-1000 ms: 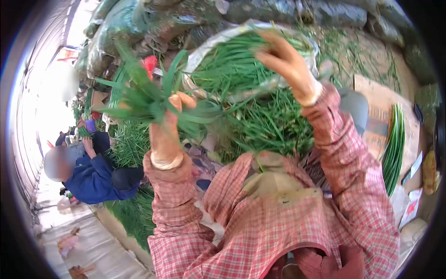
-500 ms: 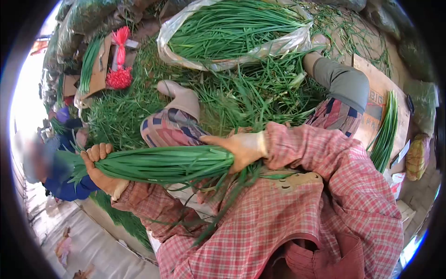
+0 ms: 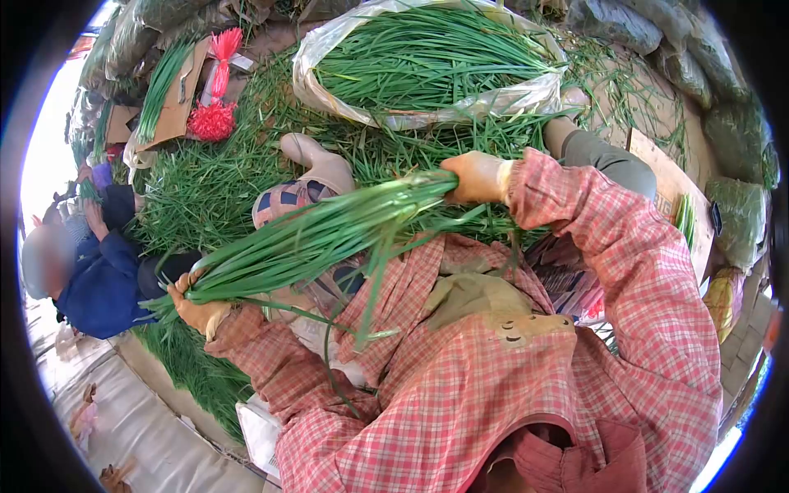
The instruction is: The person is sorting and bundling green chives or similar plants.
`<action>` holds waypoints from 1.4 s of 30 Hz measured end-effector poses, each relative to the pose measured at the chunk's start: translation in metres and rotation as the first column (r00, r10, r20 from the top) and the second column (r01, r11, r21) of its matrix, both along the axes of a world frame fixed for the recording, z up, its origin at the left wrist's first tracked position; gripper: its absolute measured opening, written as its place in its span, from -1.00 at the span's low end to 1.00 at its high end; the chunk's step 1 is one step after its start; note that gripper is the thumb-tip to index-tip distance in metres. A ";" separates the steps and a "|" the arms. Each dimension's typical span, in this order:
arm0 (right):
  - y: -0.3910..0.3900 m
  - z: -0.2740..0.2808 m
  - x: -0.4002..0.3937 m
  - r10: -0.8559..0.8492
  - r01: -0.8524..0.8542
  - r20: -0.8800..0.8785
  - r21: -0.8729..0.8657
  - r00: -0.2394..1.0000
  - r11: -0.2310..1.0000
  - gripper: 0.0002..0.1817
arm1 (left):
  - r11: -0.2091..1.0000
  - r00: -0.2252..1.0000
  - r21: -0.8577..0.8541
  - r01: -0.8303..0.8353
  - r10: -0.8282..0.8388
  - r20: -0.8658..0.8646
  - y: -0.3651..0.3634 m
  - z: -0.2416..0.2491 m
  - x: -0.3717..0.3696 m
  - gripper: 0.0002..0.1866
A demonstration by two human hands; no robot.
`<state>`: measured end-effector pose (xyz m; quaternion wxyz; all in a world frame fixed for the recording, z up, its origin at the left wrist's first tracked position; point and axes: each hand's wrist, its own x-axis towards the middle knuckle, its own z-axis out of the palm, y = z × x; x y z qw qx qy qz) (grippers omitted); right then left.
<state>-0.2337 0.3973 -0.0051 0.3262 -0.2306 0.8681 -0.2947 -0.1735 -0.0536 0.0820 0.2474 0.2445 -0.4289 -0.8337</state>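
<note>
A long bunch of green chives (image 3: 320, 238) stretches across my lap, tilted up towards the right. My left hand (image 3: 197, 306) is wrapped round its leafy end at the left. At the paler stem end, my right hand (image 3: 475, 177) is closed round the bunch, its fingertips partly hidden. A few loose blades dangle below the bunch, blurred by motion. Beyond it lies a large clear plastic bag (image 3: 308, 86), spread open and filled with more chives (image 3: 436, 62).
Loose chive blades (image 3: 197, 193) cover the ground around my boot (image 3: 308, 152). Pink ties (image 3: 212, 122) lie beside a cardboard board (image 3: 177, 103) at the left. A co-worker in blue (image 3: 103, 279) sits at far left. Filled plastic bags (image 3: 735, 218) line the right side.
My right hand has moved up and away from my body, lifting the stem end, so the bunch now slants. My left hand has shifted slightly right and keeps its hold.
</note>
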 end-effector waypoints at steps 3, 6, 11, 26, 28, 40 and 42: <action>0.018 0.003 0.009 -0.113 0.114 -0.017 0.068 0.993 0.991 -0.70 | 0.969 0.948 -0.200 -0.146 0.195 0.252 -0.005 -0.009 0.010 -0.56; 0.029 0.051 0.020 -0.024 0.075 -0.271 0.177 0.962 0.981 -0.82 | 0.602 0.909 -0.771 0.210 0.169 0.380 -0.050 -0.067 0.040 -0.58; 0.247 -0.005 0.001 -0.623 0.650 -0.426 -0.100 0.656 0.753 -0.66 | 0.973 0.891 0.007 -0.230 0.208 0.404 -0.085 -0.079 0.084 -0.49; -0.154 0.065 -0.009 0.109 -0.551 -0.870 -0.202 0.480 0.810 -0.33 | 0.760 0.798 -0.635 -0.138 0.465 0.383 -0.068 -0.088 0.105 -0.70; -0.154 0.052 -0.012 0.033 -0.591 -0.850 -0.337 0.526 0.733 -0.62 | 0.684 0.750 -0.727 -0.061 0.512 0.419 -0.051 -0.086 0.102 -0.68; 0.048 0.051 -0.014 -0.589 0.735 0.547 -0.667 0.595 0.123 -0.72 | 0.950 0.813 -0.168 -0.263 0.312 0.492 -0.055 -0.139 0.127 -0.74; 0.092 0.034 -0.007 -0.639 0.555 0.052 -0.552 0.767 0.622 -0.71 | 0.939 0.804 -0.078 -0.336 0.329 0.496 -0.039 -0.128 0.126 -0.75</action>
